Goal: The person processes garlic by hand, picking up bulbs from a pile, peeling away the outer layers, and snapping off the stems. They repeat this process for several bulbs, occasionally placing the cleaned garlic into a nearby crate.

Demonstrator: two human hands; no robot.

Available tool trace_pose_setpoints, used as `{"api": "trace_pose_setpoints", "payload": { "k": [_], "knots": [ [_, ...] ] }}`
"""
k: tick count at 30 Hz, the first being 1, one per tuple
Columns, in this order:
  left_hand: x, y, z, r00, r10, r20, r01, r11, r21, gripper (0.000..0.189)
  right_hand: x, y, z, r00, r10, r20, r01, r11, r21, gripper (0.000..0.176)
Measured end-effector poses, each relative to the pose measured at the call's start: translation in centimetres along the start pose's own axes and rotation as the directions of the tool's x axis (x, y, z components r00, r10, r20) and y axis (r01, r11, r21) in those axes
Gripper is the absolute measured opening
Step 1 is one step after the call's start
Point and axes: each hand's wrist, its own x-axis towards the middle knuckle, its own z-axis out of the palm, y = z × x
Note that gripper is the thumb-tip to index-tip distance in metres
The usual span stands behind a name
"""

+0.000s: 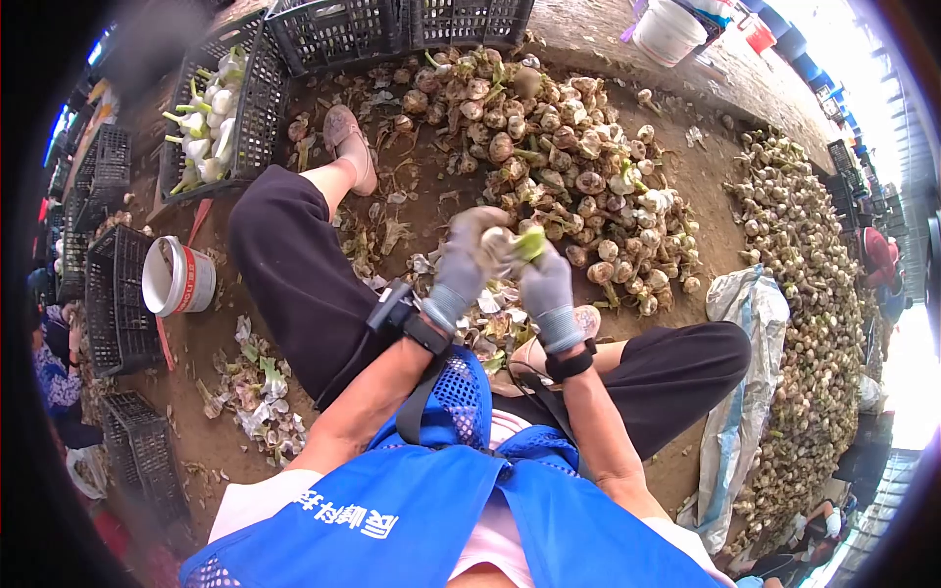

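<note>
Grey work gloves cover both my hands, which meet in front of my knees. My left hand (pixel 465 257) is closed around a garlic bulb (pixel 497 245), slightly smeared by motion. At the bulb's green stem, my right hand (pixel 547 282) is closed too, its fingers wrapped on the stalk. Just beyond the hands lies a large heap of unpeeled garlic (pixel 559 147), brown and dirty with dry stalks. Loose garlic skins (pixel 490 328) are scattered on the ground below my hands.
A black crate (pixel 257 118) at upper left holds cleaned white garlic with green stems. More black crates (pixel 120 294) and a white bucket (pixel 186 277) stand at left. On the right are a white woven sack (pixel 730 392) and a long garlic pile (pixel 809 323). Other people sit at both edges.
</note>
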Motion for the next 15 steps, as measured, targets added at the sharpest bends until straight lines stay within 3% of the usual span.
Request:
{"api": "trace_pose_setpoints", "payload": {
  "k": [1, 2, 3, 4, 5, 6, 7, 8, 9, 10, 12, 13, 14, 15],
  "knots": [
    [-0.6, 2.2, -0.1, 0.979, -0.163, 0.125, 0.192, 0.942, -0.276, 0.026, -0.2, -0.2, 0.2, 0.984, -0.176, 0.016, 0.176, 0.972, -0.157, 0.023],
    [-1.1, 3.6, -0.3, 0.918, -0.277, 0.283, 0.387, 0.774, -0.501, 0.032, -0.4, -0.8, 0.4, 0.938, -0.341, 0.061, 0.343, 0.889, -0.304, 0.025],
    [-1.0, 3.2, -0.6, 0.889, -0.341, 0.305, 0.456, 0.719, -0.525, 0.029, -0.4, -1.8, -0.1, 0.992, -0.106, 0.065, 0.111, 0.991, -0.075, 0.025],
    [-0.9, 2.7, -0.5, 0.888, -0.345, 0.303, 0.458, 0.718, -0.524, 0.029, -0.5, -2.5, -0.9, 0.984, 0.131, 0.123, -0.148, 0.978, 0.147, 0.025],
    [-0.7, 2.3, -0.3, 0.902, -0.319, 0.289, 0.428, 0.737, -0.523, 0.027, -0.6, -2.2, -1.7, 0.949, 0.274, 0.158, -0.312, 0.897, 0.314, 0.021],
    [-0.6, 2.0, -0.1, 0.916, -0.288, 0.281, 0.397, 0.756, -0.52, 0.025, -0.9, -1.4, -1.8, 0.95, 0.274, 0.149, -0.308, 0.897, 0.318, 0.021],
    [-0.4, 2.8, 0.1, 0.918, -0.328, 0.221, 0.396, 0.774, -0.495, 0.019, -1.4, -0.3, -2.0, 0.988, 0.085, 0.13, -0.099, 0.99, 0.105, 0.02],
    [-0.3, 3.6, -0.2, 0.917, -0.327, 0.228, 0.398, 0.773, -0.494, 0.019, -1.7, -0.6, -1.8, 0.982, -0.103, 0.157, 0.122, 0.986, -0.117, 0.019],
    [-0.1, 4.3, -0.9, 0.967, -0.155, 0.202, 0.169, 0.984, -0.056, 0.018, -1.6, -1.1, -1.4, 0.972, 0.202, 0.118, -0.218, 0.966, 0.139, 0.017],
    [-0.1, 4.7, -1.4, 0.966, 0.017, 0.257, -0.121, 0.911, 0.395, 0.018, -1.2, -0.8, -1.4, 0.972, 0.202, 0.12, -0.218, 0.966, 0.141, 0.017],
    [-0.4, 4.9, -1.7, 0.973, 0.028, 0.23, -0.134, 0.88, 0.456, 0.018, -0.5, 0.4, -1.5, 0.984, -0.18, 0.005, 0.179, 0.973, -0.147, 0.017],
    [-0.5, 5.0, -1.9, 0.967, -0.02, 0.252, -0.05, 0.962, 0.267, 0.019, -0.7, -1.3, -1.9, 0.996, -0.081, 0.03, 0.083, 0.992, -0.095, 0.016],
    [-0.8, 5.0, -1.9, 0.956, -0.067, 0.286, 0.05, 0.996, 0.067, 0.021, -1.2, -3.6, -2.3, 0.968, 0.2, 0.151, -0.221, 0.965, 0.142, 0.016],
    [-0.9, 4.8, -1.9, 0.877, -0.337, 0.342, 0.451, 0.823, -0.345, 0.021, -1.5, -3.4, -3.0, 0.973, 0.156, 0.169, -0.171, 0.982, 0.075, 0.015]
  ]
}}
